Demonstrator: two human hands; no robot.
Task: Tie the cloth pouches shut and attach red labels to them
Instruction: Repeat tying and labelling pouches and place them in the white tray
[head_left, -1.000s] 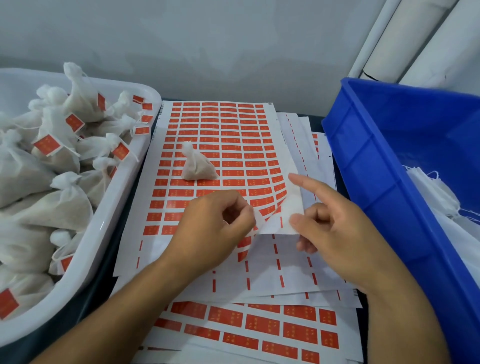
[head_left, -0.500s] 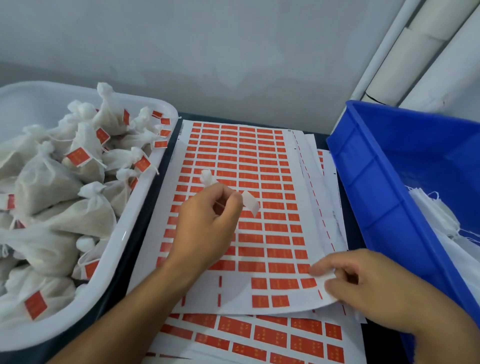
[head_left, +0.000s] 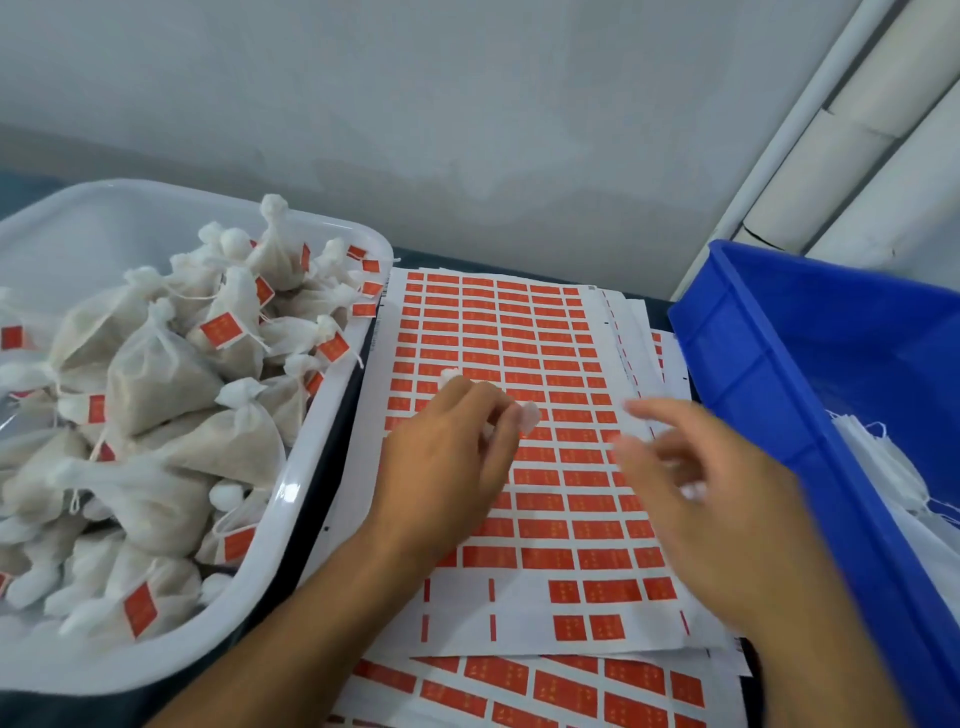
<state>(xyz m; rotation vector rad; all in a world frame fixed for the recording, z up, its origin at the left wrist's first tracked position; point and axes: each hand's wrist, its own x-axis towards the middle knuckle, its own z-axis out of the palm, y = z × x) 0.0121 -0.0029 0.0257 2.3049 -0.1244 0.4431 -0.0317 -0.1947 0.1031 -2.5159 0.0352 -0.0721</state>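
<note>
White sheets (head_left: 498, 395) carry a grid of red labels (head_left: 545, 529), a white tub (head_left: 291, 499) holds off-white pouches (head_left: 156, 374) with red tags (head_left: 222, 329), the bin (head_left: 779, 374) is blue and the wall (head_left: 467, 104) pale grey.

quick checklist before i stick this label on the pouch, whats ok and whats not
1. Label pinched in the left hand: ok, a small pale piece shows at its fingertips.
2. Pouch within reach: ok, just behind the left hand, mostly hidden.
3. Pouch tied shut: cannot tell.
4. Right hand free: cannot tell, blurred by motion.
5. Label sheet lying flat: ok.
6. Room in white tub for the finished pouch: ok.
</note>
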